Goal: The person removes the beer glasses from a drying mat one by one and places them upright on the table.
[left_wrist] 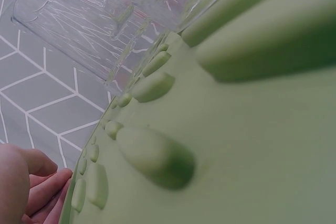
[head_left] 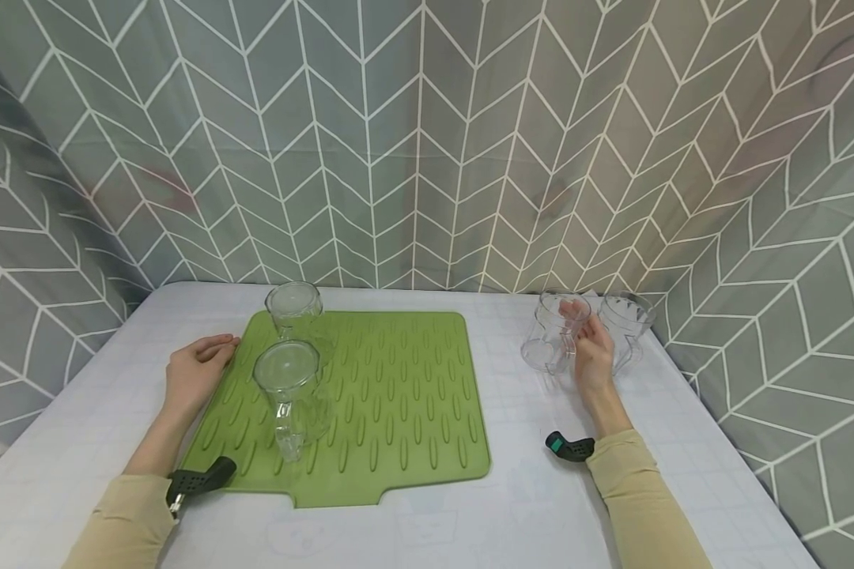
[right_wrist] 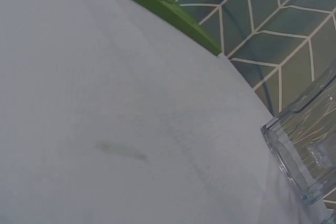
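At the right of the head view, my right hand (head_left: 592, 352) holds a clear glass mug (head_left: 538, 344) at its handle side, some fingers showing through the glass. That mug (right_wrist: 310, 156) also appears at the right edge of the right wrist view, where the hand is out of sight. A second glass mug (head_left: 629, 316) stands just right of the hand. My left hand (head_left: 198, 370) rests beside the left edge of the green ridged mat (head_left: 413, 395), fingers loosely bent, fingertips (left_wrist: 64, 176) right at the mat's rim.
Two more clear mugs are on the mat's left part, one nearer (head_left: 292, 387) with its handle toward me and one at the back (head_left: 295, 308). White cloth (head_left: 512, 506) covers the table. A patterned grey curtain (head_left: 413, 158) hangs behind and along the sides.
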`<state>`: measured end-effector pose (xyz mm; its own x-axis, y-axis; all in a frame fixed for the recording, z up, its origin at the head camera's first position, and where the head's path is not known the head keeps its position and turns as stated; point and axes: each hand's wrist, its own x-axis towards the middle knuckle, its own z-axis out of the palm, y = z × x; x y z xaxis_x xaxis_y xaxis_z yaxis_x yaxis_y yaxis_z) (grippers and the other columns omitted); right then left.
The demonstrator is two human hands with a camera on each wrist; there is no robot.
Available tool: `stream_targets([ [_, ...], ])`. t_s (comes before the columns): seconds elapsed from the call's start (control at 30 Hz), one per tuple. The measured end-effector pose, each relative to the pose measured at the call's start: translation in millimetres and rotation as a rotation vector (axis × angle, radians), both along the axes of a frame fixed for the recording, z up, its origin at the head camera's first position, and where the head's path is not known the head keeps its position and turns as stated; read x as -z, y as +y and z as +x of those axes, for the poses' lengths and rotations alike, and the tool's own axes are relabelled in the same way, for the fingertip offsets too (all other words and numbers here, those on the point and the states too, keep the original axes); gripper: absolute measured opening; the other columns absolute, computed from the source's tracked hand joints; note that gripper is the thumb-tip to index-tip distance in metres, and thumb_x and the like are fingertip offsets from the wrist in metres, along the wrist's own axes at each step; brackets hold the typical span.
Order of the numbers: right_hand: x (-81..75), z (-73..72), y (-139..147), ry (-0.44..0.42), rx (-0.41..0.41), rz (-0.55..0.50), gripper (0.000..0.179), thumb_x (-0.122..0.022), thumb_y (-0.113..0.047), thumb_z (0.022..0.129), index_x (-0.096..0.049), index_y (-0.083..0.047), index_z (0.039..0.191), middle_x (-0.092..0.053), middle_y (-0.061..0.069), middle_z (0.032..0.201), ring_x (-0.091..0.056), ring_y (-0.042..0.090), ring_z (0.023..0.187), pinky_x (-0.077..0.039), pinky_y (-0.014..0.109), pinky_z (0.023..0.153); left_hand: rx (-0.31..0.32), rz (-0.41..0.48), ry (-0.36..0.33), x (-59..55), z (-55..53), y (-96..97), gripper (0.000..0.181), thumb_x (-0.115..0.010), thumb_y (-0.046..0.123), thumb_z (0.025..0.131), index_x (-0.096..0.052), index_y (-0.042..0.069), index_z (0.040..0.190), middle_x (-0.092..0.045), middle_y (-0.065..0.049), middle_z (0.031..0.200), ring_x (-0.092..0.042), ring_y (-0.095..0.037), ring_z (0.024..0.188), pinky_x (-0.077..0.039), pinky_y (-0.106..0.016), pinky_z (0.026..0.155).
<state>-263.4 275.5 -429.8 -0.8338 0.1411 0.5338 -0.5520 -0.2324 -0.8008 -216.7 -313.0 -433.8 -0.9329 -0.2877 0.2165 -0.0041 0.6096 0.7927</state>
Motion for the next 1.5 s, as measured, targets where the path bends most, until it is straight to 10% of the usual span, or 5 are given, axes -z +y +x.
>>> stream_targets([
  [0.57,-23.1,5.4,-7,0.031,0.043,-0.066,0.07,-0.027,0.015,0.073,-0.047,0.008,0.139,-0.064,0.013,0.132,-0.052,0.028,0.126,-0.042,0.025,0.094,-0.009,-0.006,-0.006,-0.2,0.9,-0.2,0.042,-0.052,0.03,0.104,-0.064,-0.002,0.128,-0.067,-0.022,0.124,-0.047,0.026,0.08,-0.043,0.0,0.071],
  [1.23,-64.0,14.7,-20,0.15,0.216,0.027,0.068,-0.037,0.016,0.071,-0.052,0.007,0.137,-0.056,0.014,0.142,-0.04,0.024,0.141,-0.019,0.033,0.125,0.002,-0.008,0.0,0.2,-0.1,0.0,0.041,-0.052,0.028,0.104,-0.064,-0.003,0.128,-0.067,-0.022,0.124,-0.047,0.026,0.081,-0.043,0.0,0.072],
  [1.5,-85.6,25.0,-37,0.149,0.142,0.091,0.062,-0.044,0.02,0.076,-0.053,0.007,0.137,-0.059,0.009,0.14,-0.043,0.023,0.139,-0.023,0.033,0.124,0.0,-0.005,0.004,0.3,0.3,0.1,0.042,-0.053,0.029,0.104,-0.064,-0.003,0.128,-0.067,-0.023,0.123,-0.047,0.026,0.081,-0.042,0.0,0.071],
])
